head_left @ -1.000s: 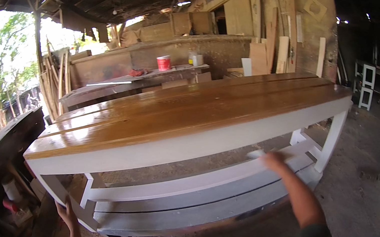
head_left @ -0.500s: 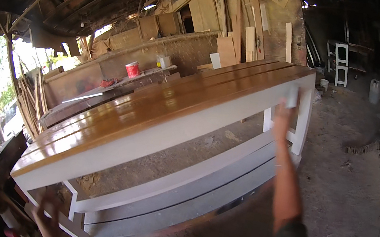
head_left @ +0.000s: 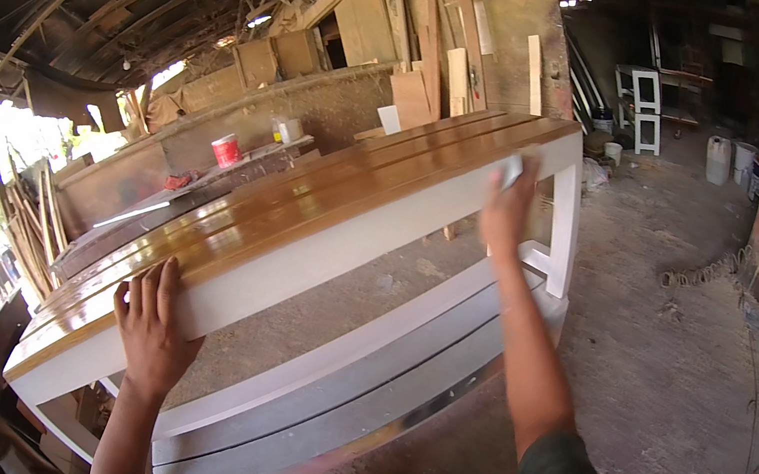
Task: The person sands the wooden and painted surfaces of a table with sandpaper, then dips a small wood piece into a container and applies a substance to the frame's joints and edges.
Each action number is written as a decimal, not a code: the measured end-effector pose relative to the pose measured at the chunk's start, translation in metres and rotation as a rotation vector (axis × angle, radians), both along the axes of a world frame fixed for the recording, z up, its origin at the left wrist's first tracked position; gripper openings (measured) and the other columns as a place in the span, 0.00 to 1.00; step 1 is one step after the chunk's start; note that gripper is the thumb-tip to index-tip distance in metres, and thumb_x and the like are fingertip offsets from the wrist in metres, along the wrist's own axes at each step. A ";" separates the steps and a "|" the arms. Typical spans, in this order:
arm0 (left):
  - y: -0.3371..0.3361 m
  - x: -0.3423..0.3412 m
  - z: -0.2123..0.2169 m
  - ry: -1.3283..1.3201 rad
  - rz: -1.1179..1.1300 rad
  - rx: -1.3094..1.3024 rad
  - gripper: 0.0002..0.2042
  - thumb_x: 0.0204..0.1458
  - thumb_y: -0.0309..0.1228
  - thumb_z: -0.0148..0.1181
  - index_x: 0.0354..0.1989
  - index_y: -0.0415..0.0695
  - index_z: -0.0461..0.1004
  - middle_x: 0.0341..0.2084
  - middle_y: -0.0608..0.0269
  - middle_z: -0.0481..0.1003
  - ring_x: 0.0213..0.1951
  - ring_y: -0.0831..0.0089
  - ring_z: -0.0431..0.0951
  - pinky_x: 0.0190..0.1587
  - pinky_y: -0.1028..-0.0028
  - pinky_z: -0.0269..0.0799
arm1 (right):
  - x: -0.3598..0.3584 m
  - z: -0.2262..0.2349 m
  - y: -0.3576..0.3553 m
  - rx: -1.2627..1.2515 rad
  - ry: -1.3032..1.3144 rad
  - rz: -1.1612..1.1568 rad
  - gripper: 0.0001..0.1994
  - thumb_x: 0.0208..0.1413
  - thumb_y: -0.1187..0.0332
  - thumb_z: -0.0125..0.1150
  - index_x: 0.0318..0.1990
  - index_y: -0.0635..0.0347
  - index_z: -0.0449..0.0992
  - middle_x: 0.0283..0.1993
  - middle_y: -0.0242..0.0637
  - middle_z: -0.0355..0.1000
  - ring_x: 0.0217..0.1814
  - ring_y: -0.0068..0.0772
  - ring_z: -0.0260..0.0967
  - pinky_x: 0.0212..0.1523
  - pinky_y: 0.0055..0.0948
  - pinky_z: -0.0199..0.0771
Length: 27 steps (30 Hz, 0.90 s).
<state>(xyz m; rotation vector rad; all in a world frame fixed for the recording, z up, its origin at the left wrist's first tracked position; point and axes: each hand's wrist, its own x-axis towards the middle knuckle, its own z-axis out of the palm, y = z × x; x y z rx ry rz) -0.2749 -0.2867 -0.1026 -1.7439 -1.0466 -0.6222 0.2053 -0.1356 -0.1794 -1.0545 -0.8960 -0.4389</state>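
Observation:
A long table (head_left: 306, 192) with a glossy brown slatted top runs slantwise in front of me, with a white side rail (head_left: 324, 266) and white legs. Toward its far right end, my right hand (head_left: 506, 211) grips a small pale pad (head_left: 512, 172) against the white rail. Motion blurs the pad and fingertips, so its exact kind is unclear. My left hand (head_left: 153, 324) rests on the near edge further left, fingers stretched over the brown top and thumb apart by the rail. It holds nothing.
Below the table is a grey slatted surface (head_left: 325, 431). Behind it, a red-and-white tub (head_left: 226, 150) stands on a side bench. Boards (head_left: 458, 78) lean on the back wall. A white stool-like frame (head_left: 645, 111), jugs (head_left: 718, 160) and a coiled hose (head_left: 703, 272) are at right.
My left hand has risen from below the table's left end onto its front edge. My right hand has moved the pad leftward along the rail. The whole view has shifted slightly.

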 end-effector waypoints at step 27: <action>0.000 -0.010 -0.003 -0.024 -0.026 0.031 0.44 0.31 0.31 0.77 0.64 0.43 0.63 0.55 0.55 0.73 0.55 0.57 0.72 0.63 0.52 0.57 | -0.040 0.007 -0.062 0.554 1.006 1.298 0.27 0.72 0.50 0.48 0.69 0.59 0.63 0.67 0.40 0.67 0.68 0.42 0.64 0.70 0.40 0.62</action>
